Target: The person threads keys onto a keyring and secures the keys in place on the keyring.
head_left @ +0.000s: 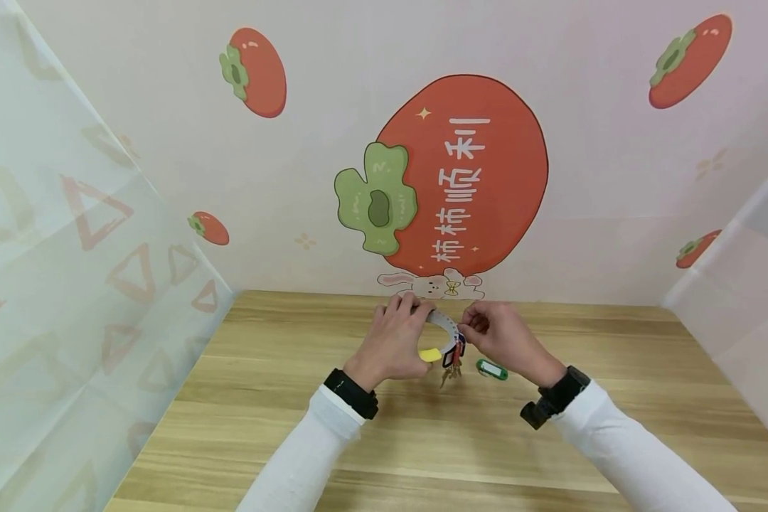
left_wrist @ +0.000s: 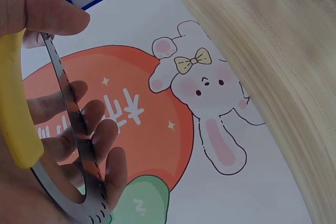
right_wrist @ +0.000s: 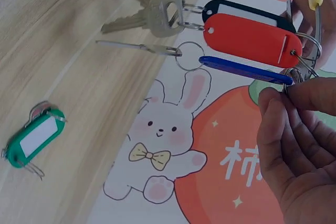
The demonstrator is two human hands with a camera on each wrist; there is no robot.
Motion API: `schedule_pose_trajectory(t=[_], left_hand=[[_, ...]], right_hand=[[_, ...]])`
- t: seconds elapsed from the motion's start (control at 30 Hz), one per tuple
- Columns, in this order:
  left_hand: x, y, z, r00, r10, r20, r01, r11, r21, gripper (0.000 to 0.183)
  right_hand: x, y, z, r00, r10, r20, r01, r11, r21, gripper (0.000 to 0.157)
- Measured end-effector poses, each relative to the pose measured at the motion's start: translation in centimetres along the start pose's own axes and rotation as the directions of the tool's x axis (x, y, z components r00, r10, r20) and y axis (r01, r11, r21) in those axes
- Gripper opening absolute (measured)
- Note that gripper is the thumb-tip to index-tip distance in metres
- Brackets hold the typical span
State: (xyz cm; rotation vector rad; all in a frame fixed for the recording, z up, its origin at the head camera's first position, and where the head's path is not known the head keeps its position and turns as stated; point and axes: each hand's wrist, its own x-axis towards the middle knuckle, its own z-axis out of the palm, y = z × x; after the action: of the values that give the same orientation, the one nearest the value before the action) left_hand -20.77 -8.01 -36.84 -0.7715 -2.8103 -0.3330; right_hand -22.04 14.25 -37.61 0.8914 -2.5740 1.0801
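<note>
My left hand point(head_left: 393, 341) grips a large hoop-shaped key holder point(left_wrist: 79, 124), a flat metal band with small slots and a yellow handle point(head_left: 430, 355). From its band hang a red key tag point(right_wrist: 244, 40), a dark key tag point(right_wrist: 212, 7) and a blue key tag point(right_wrist: 241, 70), with brass-coloured keys point(right_wrist: 167, 14) dangling off their rings. Thumb and fingertips of my right hand point(head_left: 505, 338) pinch the small metal rings at the blue tag's end, right beside the band. Those fingers partly hide the rings.
A green key tag point(head_left: 491, 369) with metal rings lies on the wooden table point(head_left: 262, 427), below my right hand. Behind the table stands a wall point(head_left: 333, 107) printed with red persimmons and a rabbit. Pale side panels border the left and right.
</note>
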Motion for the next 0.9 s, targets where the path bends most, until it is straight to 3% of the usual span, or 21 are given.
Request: schedule_pose_trajectory(t=[0.23, 0.43, 0.53, 0.77, 0.9], left_hand=[[0.0, 0.1, -0.1, 1.0, -0.01, 0.015, 0.01, 1.0, -0.011, 0.081], [0.0, 0.2, -0.2, 1.0, -0.02, 0.02, 0.021, 1.0, -0.012, 0.081], [0.0, 0.2, -0.2, 0.999, -0.023, 0.023, 0.023, 1.0, -0.011, 0.081], [0.0, 0.3, -0.1, 0.999, -0.024, 0.026, 0.024, 1.0, -0.014, 0.08], [0.1, 0.3, 0.0, 0.999, -0.026, 0.022, 0.026, 1.0, -0.009, 0.079]], right_hand=[[-0.2, -0.1, 0.3, 0.989, -0.131, -0.061, 0.12, 0.978, -0.169, 0.015], [-0.5, -0.2, 0.5, 0.971, -0.225, -0.085, 0.189, 0.934, -0.304, 0.017], [-0.7, -0.1, 0.7, 0.953, -0.294, -0.077, 0.244, 0.89, -0.384, 0.02], [-1.0, 0.5, 0.9, 0.876, -0.482, -0.021, 0.392, 0.735, -0.554, 0.034], [-1.1, 0.6, 0.9, 0.867, -0.498, 0.023, 0.413, 0.691, -0.593, 0.038]])
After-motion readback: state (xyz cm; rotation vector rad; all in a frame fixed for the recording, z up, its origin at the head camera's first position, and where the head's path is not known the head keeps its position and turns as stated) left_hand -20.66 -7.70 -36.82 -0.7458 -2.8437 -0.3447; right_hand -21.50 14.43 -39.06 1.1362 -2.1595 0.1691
